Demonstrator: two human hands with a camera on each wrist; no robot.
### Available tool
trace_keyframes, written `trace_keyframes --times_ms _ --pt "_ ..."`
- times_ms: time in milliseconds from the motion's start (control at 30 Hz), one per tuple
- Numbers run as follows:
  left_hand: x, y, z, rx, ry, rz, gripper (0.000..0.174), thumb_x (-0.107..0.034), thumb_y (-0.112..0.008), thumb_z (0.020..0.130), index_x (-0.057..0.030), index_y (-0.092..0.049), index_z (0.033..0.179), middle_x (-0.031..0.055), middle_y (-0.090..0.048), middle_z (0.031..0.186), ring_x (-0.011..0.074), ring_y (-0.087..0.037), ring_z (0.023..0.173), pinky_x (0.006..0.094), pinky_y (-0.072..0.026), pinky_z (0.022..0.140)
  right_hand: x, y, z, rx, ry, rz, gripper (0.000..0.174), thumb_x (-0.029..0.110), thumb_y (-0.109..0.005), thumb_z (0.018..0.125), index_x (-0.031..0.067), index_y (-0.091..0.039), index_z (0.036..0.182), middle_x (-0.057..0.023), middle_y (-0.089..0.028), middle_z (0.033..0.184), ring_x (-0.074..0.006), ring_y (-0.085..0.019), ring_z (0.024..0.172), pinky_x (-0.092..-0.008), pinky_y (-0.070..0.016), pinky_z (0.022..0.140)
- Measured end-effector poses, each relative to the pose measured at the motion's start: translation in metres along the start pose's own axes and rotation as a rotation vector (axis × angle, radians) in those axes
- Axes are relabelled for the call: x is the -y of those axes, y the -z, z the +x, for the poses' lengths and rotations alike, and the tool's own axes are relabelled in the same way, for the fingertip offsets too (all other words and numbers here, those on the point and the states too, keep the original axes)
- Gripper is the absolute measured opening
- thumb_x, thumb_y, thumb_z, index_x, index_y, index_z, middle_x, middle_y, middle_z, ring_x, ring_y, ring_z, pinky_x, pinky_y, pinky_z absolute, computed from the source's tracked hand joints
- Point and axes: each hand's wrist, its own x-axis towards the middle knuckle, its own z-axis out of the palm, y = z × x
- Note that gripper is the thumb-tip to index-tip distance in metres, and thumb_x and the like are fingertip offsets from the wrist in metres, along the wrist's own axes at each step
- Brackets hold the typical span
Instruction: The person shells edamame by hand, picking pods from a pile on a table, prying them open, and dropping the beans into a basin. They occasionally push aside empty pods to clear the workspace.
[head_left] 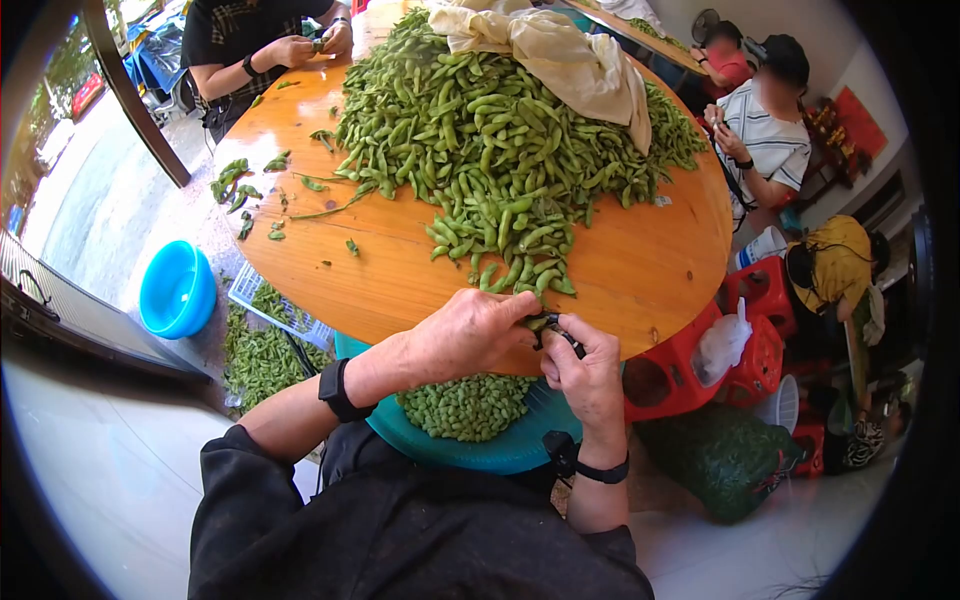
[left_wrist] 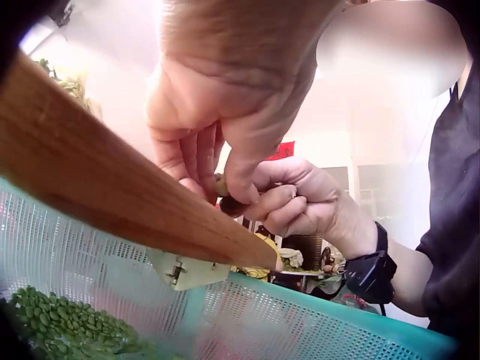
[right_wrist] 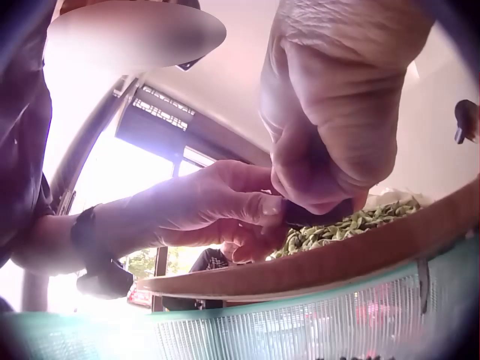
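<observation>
My left hand (head_left: 470,335) pinches a green soybean pod (head_left: 538,324) at the table's near edge. Against it, my right hand (head_left: 588,372) has its fingers curled round a small black thing (head_left: 573,342), seen dark between the fingertips in the left wrist view; its full shape is hidden. Both hands meet over a teal mesh basket (head_left: 425,455), which holds shelled green beans (head_left: 465,408). Just beyond my fingers, a big heap of soybean pods (head_left: 490,130) spreads over the wooden table (head_left: 380,260).
A cream cloth (head_left: 560,60) lies on the heap. Leafy scraps (head_left: 232,180) lie at the table's left. On the floor are a blue basin (head_left: 178,290), pods (head_left: 260,360), red stools (head_left: 675,365) and a filled green sack (head_left: 720,460). Other people sit around tables.
</observation>
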Motion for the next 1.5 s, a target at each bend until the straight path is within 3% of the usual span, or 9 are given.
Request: trace_keyframes --times_ms 67,233,367,467,833,1100,1233,1300,1500 --pt "-0.001 0.003 0.001 -0.019 -0.019 -0.037 0.032 -0.007 -0.068 0.085 -0.0031 -0.057 0.115 0.0125 -0.067 0.074 0.0269 -0.069 0.067 0.0367 -0.0535 0.059 0.0 -0.002 -0.001 0.001 0.016 0.005 0.012 0.003 -0.059 0.093 -0.0063 -0.063 0.098 0.0015 -0.052 0.07 -0.0039 -0.047 0.054 -0.0206 -0.0364 0.046" --pt "-0.008 0.019 -0.008 0.244 0.497 -0.767 0.015 -0.01 -0.059 0.098 0.0018 -0.057 0.108 0.0041 -0.065 0.078 0.0074 -0.065 0.064 0.0231 -0.0497 0.051 0.001 -0.005 -0.017 0.038 0.003 0.035 0.011 0.002 -0.059 0.093 -0.0074 -0.062 0.097 -0.0001 -0.052 0.074 -0.0048 -0.049 0.055 -0.0213 -0.037 0.047" --pt "-0.016 0.007 -0.024 0.198 0.604 -0.981 0.018 -0.014 -0.057 0.1 0.0018 -0.057 0.108 0.0041 -0.065 0.08 0.0089 -0.065 0.063 0.0216 -0.0499 0.051 -0.007 -0.009 -0.032 -0.01 0.064 -0.107 0.01 0.002 -0.061 0.09 -0.0078 -0.062 0.094 -0.0051 -0.053 0.075 -0.0114 -0.053 0.057 -0.0263 -0.0414 0.051" --pt "-0.025 -0.002 -0.034 0.135 0.649 -1.02 0.018 -0.015 -0.057 0.101 0.0005 -0.06 0.108 0.002 -0.064 0.077 0.0085 -0.063 0.064 0.0218 -0.0489 0.053 -0.005 -0.016 -0.042 -0.11 0.312 -0.502 0.011 -0.002 -0.062 0.082 -0.0037 -0.062 0.092 -0.0149 -0.053 0.077 -0.0295 -0.057 0.065 -0.0356 -0.0456 0.059" --pt "-0.045 -0.044 -0.052 -0.214 0.765 -1.19 0.032 -0.004 -0.044 0.097 0.0014 -0.064 0.122 -0.0067 -0.044 0.066 0.0038 -0.034 0.057 0.0211 -0.0301 0.052 -0.014 -0.025 -0.054 -0.223 0.478 -0.649 0.012 -0.004 -0.063 0.08 -0.0032 -0.06 0.092 -0.0145 -0.052 0.08 -0.0313 -0.057 0.066 -0.0383 -0.0463 0.058" --pt "-0.043 -0.044 -0.059 -0.124 0.725 -1.329 0.036 -0.001 -0.04 0.097 0.002 -0.058 0.128 0.0027 -0.055 0.084 0.0078 -0.04 0.064 0.0232 -0.0377 0.057 -0.012 -0.011 -0.055 -0.159 0.41 -0.522 0.008 -0.002 -0.063 0.081 -0.0037 -0.058 0.087 -0.0135 -0.051 0.076 -0.0292 -0.055 0.063 -0.0362 -0.044 0.057" --pt "-0.037 -0.024 -0.071 0.03 0.689 -1.238 0.035 -0.007 -0.04 0.102 0.0036 -0.052 0.133 0.0098 -0.062 0.098 0.0127 -0.053 0.071 0.0262 -0.0471 0.066 -0.009 0.031 -0.071 -0.198 0.197 -0.325 0.012 0.0 -0.057 0.087 0.0019 -0.053 0.076 0.0031 -0.045 0.064 -0.0029 -0.043 0.052 -0.0219 -0.0321 0.046" --pt "-0.026 -0.002 -0.074 0.053 0.773 -1.369 0.037 -0.016 -0.04 0.106 0.0064 -0.049 0.134 0.0157 -0.065 0.108 0.0203 -0.064 0.088 0.032 -0.0529 0.081 -0.003 0.063 -0.088 -0.265 0.097 -0.294 0.013 0.001 -0.056 0.089 0.0043 -0.054 0.076 0.0051 -0.044 0.063 -0.0014 -0.042 0.051 -0.0206 -0.0298 0.045" --pt "-0.02 0.039 -0.09 0.016 0.663 -1.179 0.044 -0.028 -0.043 0.106 0.0088 -0.052 0.129 0.0204 -0.065 0.117 0.0288 -0.064 0.11 0.0406 -0.05 0.098 0.0 0.131 -0.116 -0.239 -0.051 -0.921 0.015 0.001 -0.061 0.077 -0.0072 -0.058 0.089 -0.0226 -0.056 0.076 -0.0367 -0.058 0.067 -0.0394 -0.0454 0.063"
